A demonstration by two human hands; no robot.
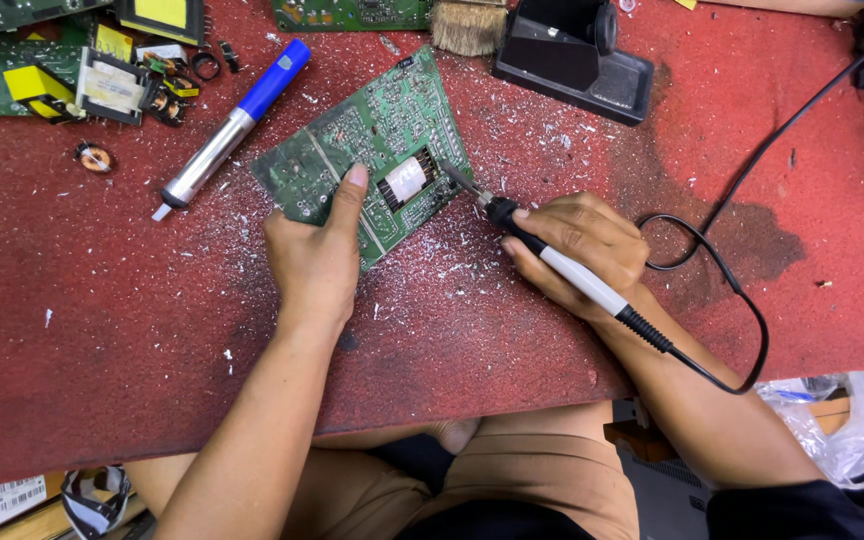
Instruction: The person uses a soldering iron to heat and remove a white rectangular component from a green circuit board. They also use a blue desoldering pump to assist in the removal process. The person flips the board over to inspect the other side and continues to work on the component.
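Your left hand (314, 262) is pinning the green circuit board (367, 150) flat near the worktop's far edge, while your right hand (582, 250), closed around the black-and-white soldering iron (552, 262), is angling its tip leftward onto the board's right edge.

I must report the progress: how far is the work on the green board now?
Done: loose parts already lie at the table's far left. In hand: the left hand steadies the green circuit board, and the right hand holds the soldering iron tip at the white component. Left: that component still sits on the board.
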